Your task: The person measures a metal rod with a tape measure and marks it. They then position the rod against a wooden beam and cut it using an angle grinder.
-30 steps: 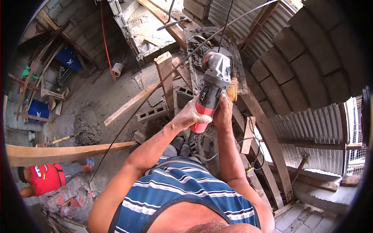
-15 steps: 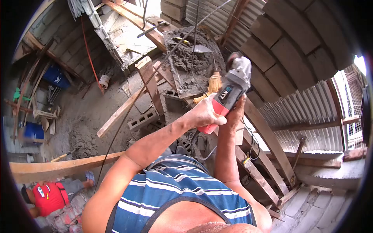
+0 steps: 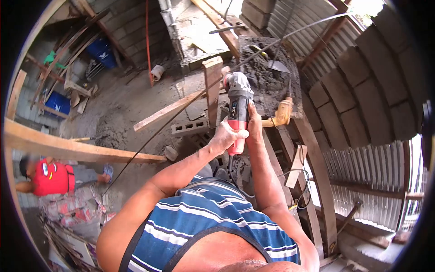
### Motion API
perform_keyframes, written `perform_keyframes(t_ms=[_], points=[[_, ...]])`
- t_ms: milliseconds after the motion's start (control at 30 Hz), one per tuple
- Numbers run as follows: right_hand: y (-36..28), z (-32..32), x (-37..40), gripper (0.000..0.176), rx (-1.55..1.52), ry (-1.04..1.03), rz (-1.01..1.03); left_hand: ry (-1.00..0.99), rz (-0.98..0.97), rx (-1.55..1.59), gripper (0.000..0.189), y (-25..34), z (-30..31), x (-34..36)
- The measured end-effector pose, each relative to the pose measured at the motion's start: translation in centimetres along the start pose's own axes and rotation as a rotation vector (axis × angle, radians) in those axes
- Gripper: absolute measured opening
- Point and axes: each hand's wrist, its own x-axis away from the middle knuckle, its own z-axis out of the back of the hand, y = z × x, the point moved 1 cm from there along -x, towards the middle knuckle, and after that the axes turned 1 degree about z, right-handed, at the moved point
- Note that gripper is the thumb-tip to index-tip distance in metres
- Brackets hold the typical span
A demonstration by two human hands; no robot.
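Note:
An angle grinder [image 3: 238,106] with a grey head, dark body and red rear end is held out in front of my chest. My left hand [image 3: 225,136] is closed around the red rear part, its thumb across the top. Along the right side of the body, my right hand [image 3: 255,123] grips the tool, with most of its fingers hidden underneath. The disc at the grinder's head is partly visible on the left, near an upright wooden post [image 3: 213,90]. A black cord runs down from the handle. To the right, a yellow power drill [image 3: 283,111] rests by the mortar board.
A trowel [image 3: 278,66] lies on wet mortar [image 3: 263,75]. Hollow blocks [image 3: 190,128] and a slanted plank [image 3: 167,109] are left of the grinder. A wooden beam [image 3: 81,145] crosses at left, near a person in a red shirt [image 3: 53,177]. A block wall [image 3: 353,95] stands right.
My hands have swung the grinder left, away from the drill and towards the wooden post. The view has turned, shifting the surroundings rightward. Both hands keep hold of the grinder.

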Motion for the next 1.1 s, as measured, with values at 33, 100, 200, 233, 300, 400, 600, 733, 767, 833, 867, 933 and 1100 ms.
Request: perform_keyframes(t_ms=[33, 100, 200, 233, 300, 400, 600, 733, 767, 833, 867, 933, 1100], points=[[0.8, -0.7, -0.4, 0.052, -0.001, -0.024, -0.031, 0.02, 0.002, -0.002, 0.04, -0.2, 0.8, 0.2], [1.8, -2.3, -1.4, 0.049, -0.047, -0.052, -0.151, 0.062, 0.062, 0.03, 0.035, 0.0, 2.6, 0.3], [2.0, -5.0, -2.7, 0.044, -0.048, -0.125, -0.29, 0.048, 0.136, 0.223, 0.033, 0.9, 5.9, -0.2], [2.5, -5.5, -2.9, 0.044, -0.106, -0.205, -0.287, 0.049, 0.15, 0.213, 0.032, 1.4, 6.7, -0.3], [2.8, -6.8, -3.4, 0.043, -0.129, -0.248, -0.317, 0.065, 0.136, 0.182, 0.032, 2.8, 7.7, -0.4], [2.8, -9.0, -4.2, 0.04, -0.215, -0.232, -0.375, 0.121, 0.135, 0.112, 0.027, 4.5, 8.4, -0.6], [6.1, -11.8, -6.1, 0.043, -0.223, -0.193, -0.371, 0.233, 0.039, -0.02, 0.034, 3.0, 11.3, -1.3], [6.3, -13.9, -6.0, 0.056, 0.297, -0.24, -0.2, 0.524, 0.007, -0.608, 0.058, 1.6, 15.3, -2.3], [6.2, -14.2, -5.2, 0.061, 0.477, -0.257, -0.087, 0.614, 0.029, -0.683, 0.067, 0.7, 15.4, -2.0], [6.1, -15.6, -4.0, 0.063, 0.551, -0.228, -0.061, 0.769, 0.197, -0.889, 0.064, 1.7, 13.7, -2.1], [6.8, -15.3, -4.6, 0.063, 0.556, -0.225, -0.063, 0.805, 0.179, -0.887, 0.063, 0.5, 13.9, -2.3], [8.4, -14.3, -5.9, 0.059, 0.644, -0.247, -0.122, 0.726, 0.183, -0.942, 0.065, 1.1, 13.1, -1.8], [8.4, -12.0, -6.5, 0.047, 0.578, -0.039, -0.16, 0.468, -0.043, -0.992, 0.072, -0.6, 12.5, -2.2]])
